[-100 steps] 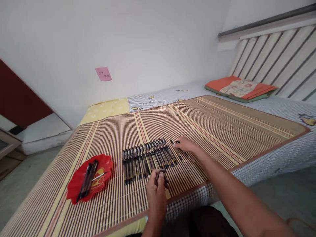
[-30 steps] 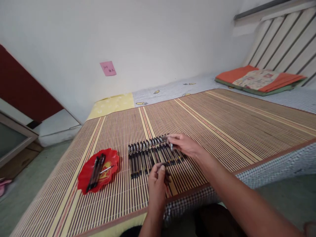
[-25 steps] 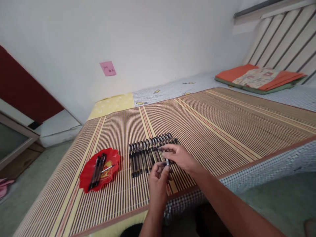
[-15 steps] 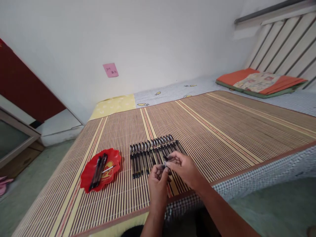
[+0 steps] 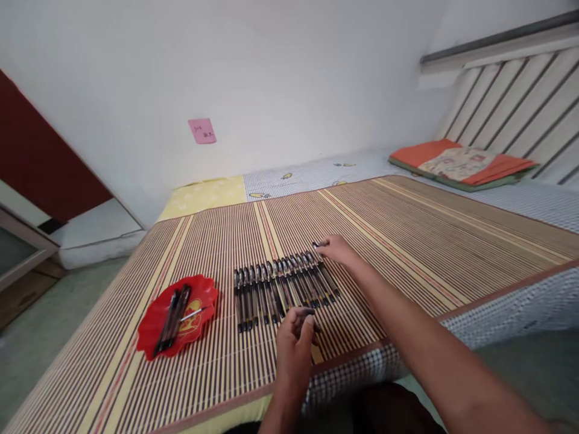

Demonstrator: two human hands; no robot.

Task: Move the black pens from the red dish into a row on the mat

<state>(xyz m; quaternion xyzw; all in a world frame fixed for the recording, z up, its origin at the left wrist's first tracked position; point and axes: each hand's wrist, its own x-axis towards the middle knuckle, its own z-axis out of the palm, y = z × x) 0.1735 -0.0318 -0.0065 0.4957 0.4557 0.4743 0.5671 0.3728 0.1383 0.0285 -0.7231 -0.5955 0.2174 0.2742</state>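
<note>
A row of several dark, clear-barrelled pens (image 5: pixel 257 295) lies side by side on the striped mat, their black caps toward the wall. At the row's far right end, my right hand (image 5: pixel 335 248) pinches a black pen cap (image 5: pixel 315 246) at the top of the last pen (image 5: pixel 329 280). Whether the cap is fully seated cannot be seen. Close to the mat's front edge, below the row, my left hand (image 5: pixel 296 334) is closed with curled fingers; anything inside them is hidden.
To the left, a red scalloped plate (image 5: pixel 151 325) holds a few dark pens (image 5: pixel 174 319) and a thin white stick (image 5: pixel 193 314). The bamboo mat (image 5: pixel 389 241) covers the bed. Folded orange cloth (image 5: pixel 465 161) lies by the white slatted headboard (image 5: pixel 520 102). A pink note (image 5: pixel 202 131) hangs on the wall.
My hands, close together before, have separated. The right one has moved up and away to the top of the last pen, where a cap now shows. My left hand stays low near the front edge.
</note>
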